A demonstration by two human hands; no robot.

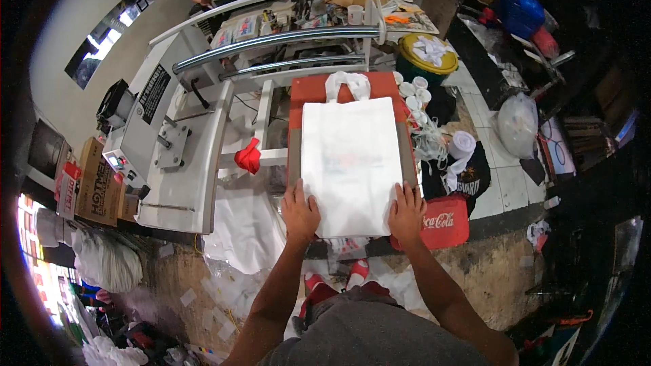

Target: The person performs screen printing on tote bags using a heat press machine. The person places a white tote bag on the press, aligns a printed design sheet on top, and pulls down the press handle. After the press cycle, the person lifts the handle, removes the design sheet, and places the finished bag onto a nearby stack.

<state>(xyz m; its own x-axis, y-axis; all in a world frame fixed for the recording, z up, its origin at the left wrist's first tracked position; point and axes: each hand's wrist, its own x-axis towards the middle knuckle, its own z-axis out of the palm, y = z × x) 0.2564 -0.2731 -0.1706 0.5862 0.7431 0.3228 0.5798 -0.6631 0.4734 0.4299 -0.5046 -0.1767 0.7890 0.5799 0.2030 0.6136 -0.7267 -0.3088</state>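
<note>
Your left hand (300,213) and right hand (406,217) lie at the lower left and lower right edges of the white bag (352,149), fingers extended and loosely spread, unclenched. The bag lies flat under your thumbs, handles pointing away from you, on a red-edged board (385,87). Left of the bag are a red cloth (248,156) and, farther out, a white machine (178,200). Right of it sits a rolled white cloth (463,143); beyond its upper right corner stands a yellow-lidded bucket (444,64).
</note>
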